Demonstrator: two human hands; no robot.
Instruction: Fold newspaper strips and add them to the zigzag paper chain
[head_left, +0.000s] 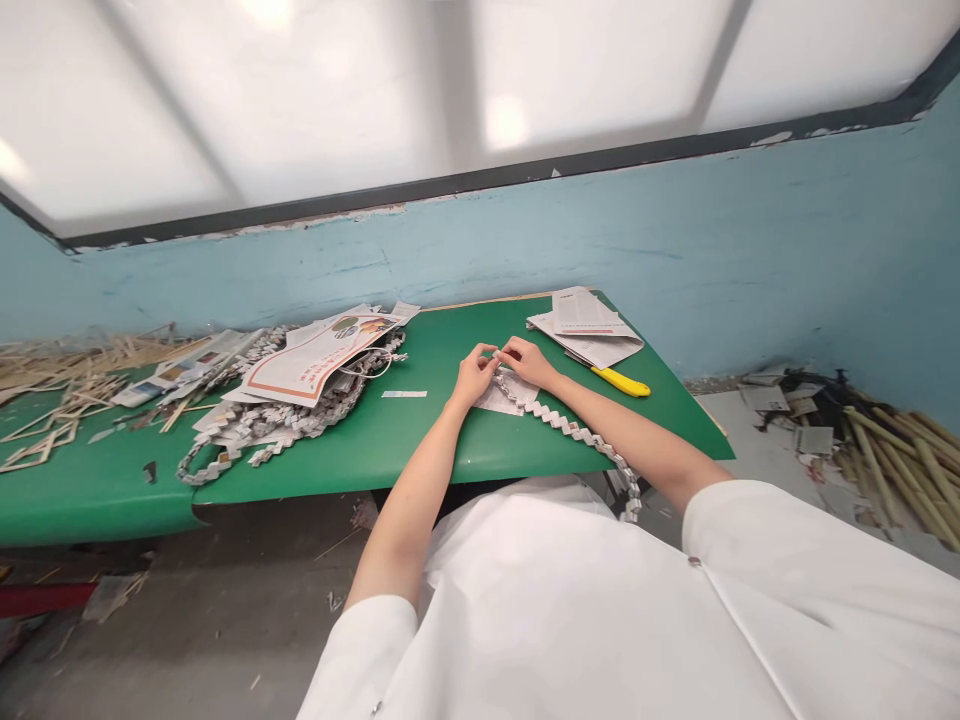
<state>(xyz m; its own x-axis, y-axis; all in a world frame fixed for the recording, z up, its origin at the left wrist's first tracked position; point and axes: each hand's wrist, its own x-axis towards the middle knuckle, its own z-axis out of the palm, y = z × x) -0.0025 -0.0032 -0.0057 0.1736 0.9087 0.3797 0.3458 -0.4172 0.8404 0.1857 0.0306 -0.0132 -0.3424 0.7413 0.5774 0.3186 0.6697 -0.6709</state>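
Head view: left hand, right hand; both grips pinch one end of grey-white zigzag folded-paper chain; folds best pressed flat, evenly.

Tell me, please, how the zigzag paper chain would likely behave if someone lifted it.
The zigzag paper chain would probably flex rather than stay rigid, since it curves down past the edge of the table. It is likely light for its length, as it looks made of small folded paper pieces. It seems unlikely to roll, given its stepped edges.
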